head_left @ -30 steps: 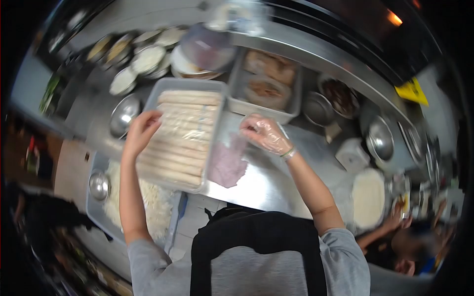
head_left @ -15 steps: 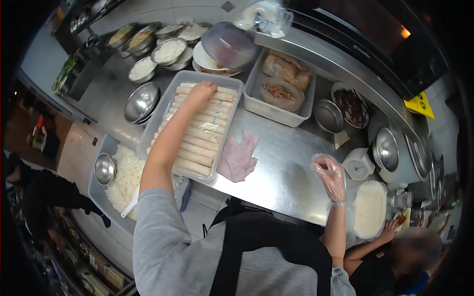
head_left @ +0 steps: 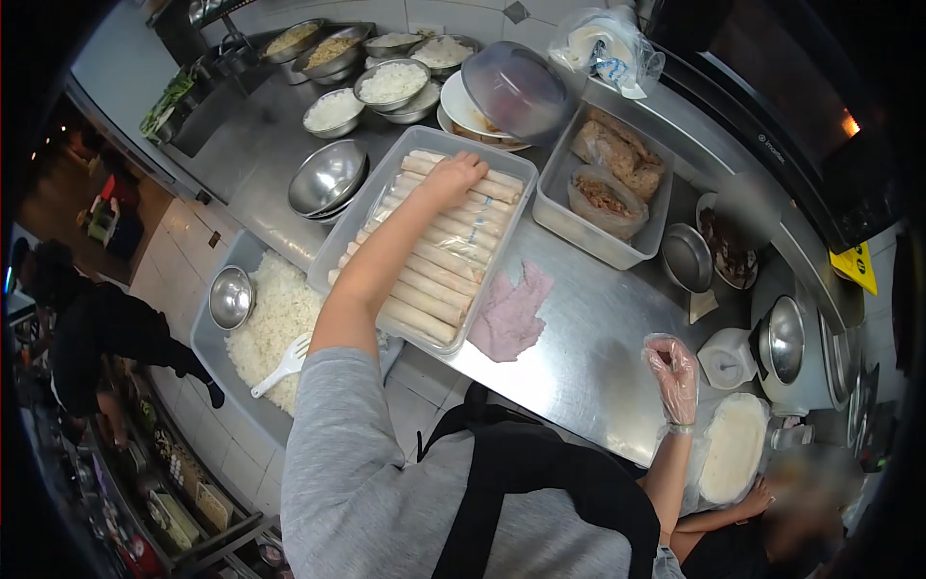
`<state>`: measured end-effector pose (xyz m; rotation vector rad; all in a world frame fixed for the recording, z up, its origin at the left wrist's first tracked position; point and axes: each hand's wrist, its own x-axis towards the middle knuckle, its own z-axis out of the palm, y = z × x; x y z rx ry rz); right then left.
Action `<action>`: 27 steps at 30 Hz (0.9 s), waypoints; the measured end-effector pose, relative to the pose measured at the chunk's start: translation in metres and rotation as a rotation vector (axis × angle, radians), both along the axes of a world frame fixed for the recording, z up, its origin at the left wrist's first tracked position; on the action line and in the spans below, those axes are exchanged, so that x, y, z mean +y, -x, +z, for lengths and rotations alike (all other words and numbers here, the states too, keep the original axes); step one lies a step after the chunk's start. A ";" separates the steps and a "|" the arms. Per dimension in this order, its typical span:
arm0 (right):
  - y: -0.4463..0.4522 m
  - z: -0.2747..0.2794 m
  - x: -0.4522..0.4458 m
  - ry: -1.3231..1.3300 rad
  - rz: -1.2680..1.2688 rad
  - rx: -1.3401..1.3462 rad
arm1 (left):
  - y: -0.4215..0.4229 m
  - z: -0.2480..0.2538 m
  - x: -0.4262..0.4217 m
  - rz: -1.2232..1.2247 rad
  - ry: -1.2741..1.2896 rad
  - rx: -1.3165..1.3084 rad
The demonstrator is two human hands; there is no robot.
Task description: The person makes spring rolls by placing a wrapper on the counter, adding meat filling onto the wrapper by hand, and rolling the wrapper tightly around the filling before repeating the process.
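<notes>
My left hand [head_left: 457, 179], bare, rests with curled fingers on the upper rows of pale rolled wrappers [head_left: 424, 297]. Its fingertips are hidden, so what they pinch does not show. Clear plastic with blue print [head_left: 476, 232] lies over part of the rolls. They fill a translucent plastic container [head_left: 522, 198] on the steel counter. My right hand [head_left: 671, 372], in a clear plastic glove, hovers over the counter's right part, away from the rolls. Its fingers curl round to the thumb, with a dark gap inside and nothing visible held.
A pink cloth [head_left: 511, 314] lies beside the container. Another tub [head_left: 600, 236] holds bagged food. Rice with a white paddle [head_left: 285, 365] fills a low bin [head_left: 222, 333]. Bowls of rice [head_left: 392, 84], a kitchen scale [head_left: 727, 358] and stacked white wrapper sheets [head_left: 735, 449] stand around. A co-worker's hand [head_left: 754, 500] is at lower right.
The whole view has shifted, moving the scene rightward in the frame. My left hand stays on the upper rolls. My gloved right hand has turned slightly, its fingers more curled.
</notes>
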<state>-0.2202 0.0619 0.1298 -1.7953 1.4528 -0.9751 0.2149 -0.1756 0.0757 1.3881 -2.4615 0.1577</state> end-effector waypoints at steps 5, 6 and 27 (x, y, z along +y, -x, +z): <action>-0.010 0.004 -0.003 0.029 0.026 0.031 | 0.003 0.005 -0.003 -0.027 -0.031 -0.033; -0.010 0.004 -0.004 0.027 0.012 0.029 | 0.004 0.004 -0.003 -0.050 -0.035 -0.014; 0.233 -0.095 0.135 0.195 -0.813 1.026 | 0.047 0.096 0.119 -0.032 -0.064 0.591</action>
